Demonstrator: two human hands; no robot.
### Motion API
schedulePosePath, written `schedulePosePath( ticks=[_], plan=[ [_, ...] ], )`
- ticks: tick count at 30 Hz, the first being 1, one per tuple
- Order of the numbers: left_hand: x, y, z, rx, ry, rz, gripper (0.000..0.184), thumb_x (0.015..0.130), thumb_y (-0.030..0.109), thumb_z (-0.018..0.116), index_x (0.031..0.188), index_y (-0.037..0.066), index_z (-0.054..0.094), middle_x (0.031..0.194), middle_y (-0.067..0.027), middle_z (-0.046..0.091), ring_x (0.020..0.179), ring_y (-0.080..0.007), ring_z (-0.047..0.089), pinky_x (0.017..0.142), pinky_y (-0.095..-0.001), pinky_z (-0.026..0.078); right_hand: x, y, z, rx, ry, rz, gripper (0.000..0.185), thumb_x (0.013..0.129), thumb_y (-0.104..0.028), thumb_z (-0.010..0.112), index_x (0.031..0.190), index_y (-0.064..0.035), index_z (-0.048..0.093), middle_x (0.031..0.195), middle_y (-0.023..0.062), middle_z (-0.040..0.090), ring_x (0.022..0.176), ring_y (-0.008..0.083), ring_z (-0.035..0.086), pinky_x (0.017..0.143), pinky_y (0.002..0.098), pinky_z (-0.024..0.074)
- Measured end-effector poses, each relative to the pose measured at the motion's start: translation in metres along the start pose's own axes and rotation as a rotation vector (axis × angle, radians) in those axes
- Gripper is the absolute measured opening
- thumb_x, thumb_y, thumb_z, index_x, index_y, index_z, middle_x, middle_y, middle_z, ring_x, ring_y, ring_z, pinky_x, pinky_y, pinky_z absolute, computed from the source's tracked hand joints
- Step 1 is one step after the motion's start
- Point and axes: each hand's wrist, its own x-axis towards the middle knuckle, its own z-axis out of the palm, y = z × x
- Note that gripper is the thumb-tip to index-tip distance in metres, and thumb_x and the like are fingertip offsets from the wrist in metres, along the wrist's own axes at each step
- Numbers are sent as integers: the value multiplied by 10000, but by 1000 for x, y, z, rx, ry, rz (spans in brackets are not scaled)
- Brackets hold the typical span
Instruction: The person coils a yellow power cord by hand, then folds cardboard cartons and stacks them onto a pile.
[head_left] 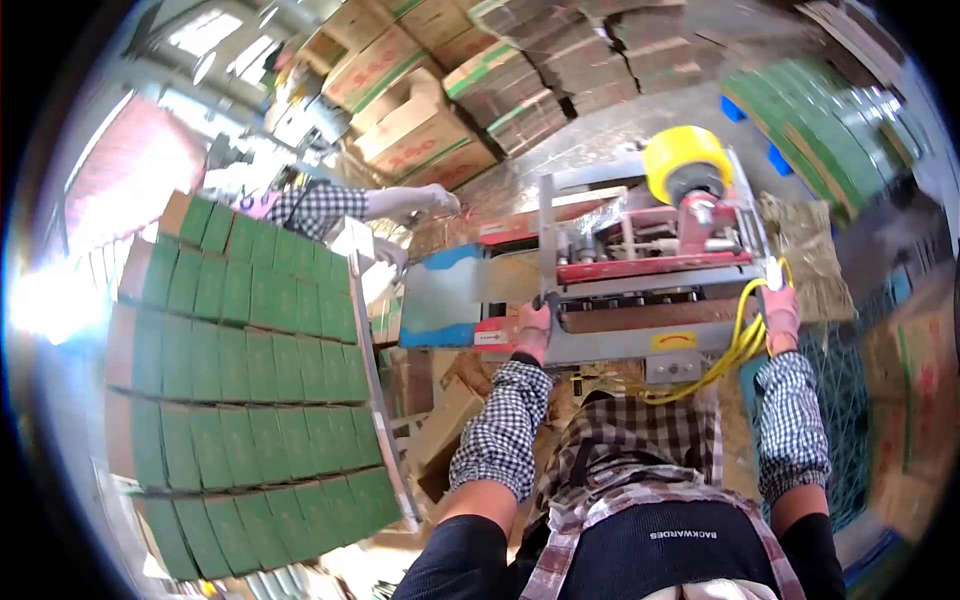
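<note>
A box-taping machine with a yellow tape roll on top stands in front of me. At the near left corner of its frame, my left hand, in a pink glove, is closed around a dark part. My right hand, also pink-gloved, is closed at the machine's right edge, beside a white fitting and a coiled yellow cable. To the machine's left lies a blue-edged table plate. A brown carton surface shows under the machine's frame.
Stacked green boxes fill the left side. Behind them a co-worker's checked sleeve and bare forearm reach toward the machine. Large cartons stand at the back. Bundled green cardboard lies at the back right. Blue netting hangs at right.
</note>
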Motion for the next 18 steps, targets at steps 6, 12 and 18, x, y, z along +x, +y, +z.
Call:
schedulePosePath(
  ticks=[6, 12, 18],
  plan=[
    [0, 32, -17, -782, -507, -446, 207, 894, 249, 601, 879, 43, 594, 676, -68, 622, 635, -189, 617, 581, -355, 525, 47, 60, 31, 78, -69, 85, 424, 739, -328, 707, 999, 4, 663, 890, 200, 681, 826, 349, 661, 700, 414, 495],
    [15, 4, -16, -1197, -947, -406, 227, 937, 255, 539, 765, 116, 486, 615, 35, 367, 559, -121, 397, 679, -338, 481, 33, 52, 6, -113, 82, 137, 473, 706, -297, 764, 1001, 53, 644, 876, 177, 679, 784, 279, 652, 696, 398, 495],
    [18, -18, 0, -1162, -788, -530, 217, 889, 236, 601, 856, 24, 574, 702, -55, 557, 582, -183, 561, 547, -331, 486, 23, 43, 9, 321, -138, 198, 350, 738, -134, 746, 1021, 41, 637, 832, 107, 681, 709, 190, 644, 608, 342, 509]
  ],
)
